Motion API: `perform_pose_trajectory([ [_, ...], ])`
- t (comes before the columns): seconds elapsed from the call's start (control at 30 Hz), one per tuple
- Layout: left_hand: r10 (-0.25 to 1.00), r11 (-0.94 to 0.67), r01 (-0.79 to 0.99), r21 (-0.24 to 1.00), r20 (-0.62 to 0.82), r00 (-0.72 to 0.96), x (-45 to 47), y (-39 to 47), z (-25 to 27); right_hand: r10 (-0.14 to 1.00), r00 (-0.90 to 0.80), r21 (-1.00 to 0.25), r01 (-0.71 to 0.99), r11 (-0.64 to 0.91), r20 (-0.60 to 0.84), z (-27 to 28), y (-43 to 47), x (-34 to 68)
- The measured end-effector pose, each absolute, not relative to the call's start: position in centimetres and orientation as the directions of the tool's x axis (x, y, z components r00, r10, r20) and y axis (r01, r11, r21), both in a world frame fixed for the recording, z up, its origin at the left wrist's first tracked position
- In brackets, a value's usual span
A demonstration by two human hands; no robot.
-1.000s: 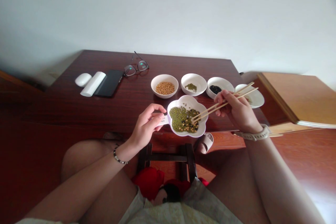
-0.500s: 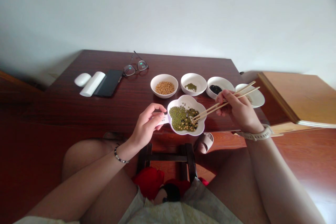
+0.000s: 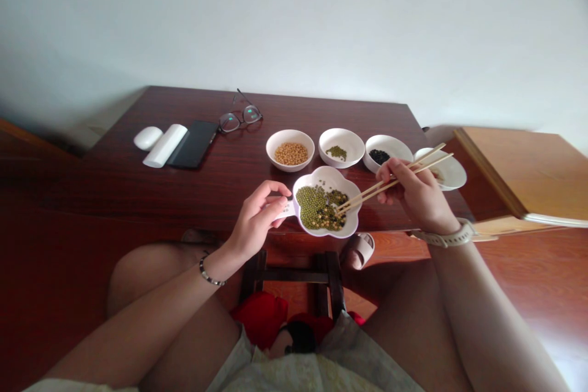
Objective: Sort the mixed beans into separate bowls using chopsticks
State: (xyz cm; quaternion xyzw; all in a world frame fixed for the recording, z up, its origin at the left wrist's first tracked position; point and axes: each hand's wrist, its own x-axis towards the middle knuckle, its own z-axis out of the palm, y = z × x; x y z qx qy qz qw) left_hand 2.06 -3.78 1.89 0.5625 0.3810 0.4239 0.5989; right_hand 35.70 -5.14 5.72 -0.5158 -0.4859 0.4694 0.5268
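Observation:
My left hand [image 3: 260, 214] pinches the short handle of a white flower-shaped bowl [image 3: 301, 180] at the table's front edge. Inside lie green beans [image 3: 310, 201] on the left, with yellow and black beans mixed in toward the lower right. Between the fingers of my right hand [image 3: 408, 190] is a pair of wooden chopsticks [image 3: 367, 195]; their tips rest among the mixed beans. Behind the flower-shaped bowl stand a bowl [image 3: 272, 156] of yellow beans, a bowl [image 3: 354, 150] with a few green beans and a bowl [image 3: 399, 146] of black beans. A fourth white bowl [image 3: 454, 174] is partly hidden by my right hand.
On the left of the dark wooden table [image 3: 193, 101] lie a white rounded case [image 3: 147, 138], a white cylinder-like object [image 3: 165, 146], a black phone-like slab [image 3: 195, 146] and eyeglasses [image 3: 240, 119]. A lighter wooden cabinet [image 3: 519, 165] stands at the right. A wall rises behind.
The chopstick tips have shifted very slightly among the beans. The table and the bowls on it appear a little further right in the view; both hands keep their grips.

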Motion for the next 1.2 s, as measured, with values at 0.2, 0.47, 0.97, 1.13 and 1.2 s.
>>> perform_pose_trajectory([
  [0.2,0.942,0.015,-0.085,0.996,0.014,0.336,1.3,-3.7,1.4,0.995,0.094,-0.999,-0.039,0.038,0.034,6.0,-4.9,34.8],
  [0.47,0.944,-0.023,-0.093,0.995,0.052,0.326,0.1,-3.8,0.9,0.997,0.072,-1.000,0.013,-0.004,-0.003,6.0,-4.8,34.2],
  [0.97,0.950,-0.036,-0.096,0.995,0.064,0.305,-0.8,-3.9,1.2,0.997,-0.046,-0.998,0.013,-0.060,-0.061,6.0,-4.1,32.8],
  [1.13,0.952,-0.036,-0.091,0.995,0.062,0.300,-0.8,-3.9,1.3,0.997,-0.049,-0.998,0.022,-0.051,-0.052,5.7,-3.8,32.8],
  [1.2,0.952,-0.034,-0.094,0.995,0.060,0.300,-0.8,-3.9,1.4,0.998,-0.045,-0.999,0.018,-0.039,-0.040,5.7,-3.8,32.7],
])
